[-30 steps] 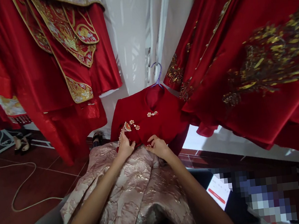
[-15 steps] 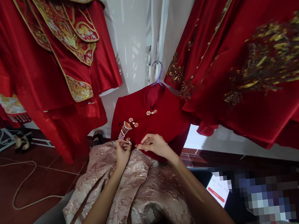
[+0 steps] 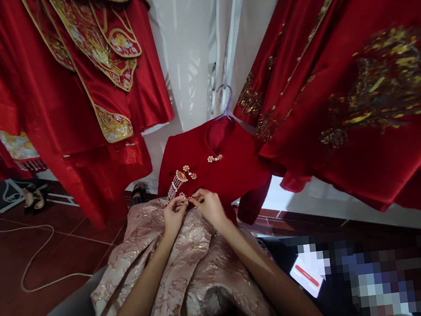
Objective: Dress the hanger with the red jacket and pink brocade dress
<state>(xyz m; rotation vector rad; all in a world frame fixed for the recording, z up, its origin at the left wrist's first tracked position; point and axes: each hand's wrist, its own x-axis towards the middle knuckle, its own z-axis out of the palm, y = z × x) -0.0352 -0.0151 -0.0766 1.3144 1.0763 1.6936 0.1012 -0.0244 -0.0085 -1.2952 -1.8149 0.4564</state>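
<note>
A small red dress (image 3: 230, 168) on a purple hanger (image 3: 226, 101) lies in front of me, with pearl knot buttons (image 3: 214, 158) and a gold tasselled ornament (image 3: 178, 179) on its chest. My left hand (image 3: 173, 215) and my right hand (image 3: 209, 207) meet at the dress's lower front. Both pinch a small pearl fastening (image 3: 189, 198) between their fingertips. A pink and gold brocade garment (image 3: 192, 266) lies across my lap under both forearms.
Red gowns with gold embroidery hang at the left (image 3: 72, 77) and the right (image 3: 347, 91). A white curtain (image 3: 190, 48) hangs behind. A white cable (image 3: 35, 254) loops over the dark red tiled floor. Sandals (image 3: 32, 198) stand at the far left.
Both hands have come together from apart on the dress. They now pinch the same fastening just below the tasselled ornament. The dress has shifted slightly.
</note>
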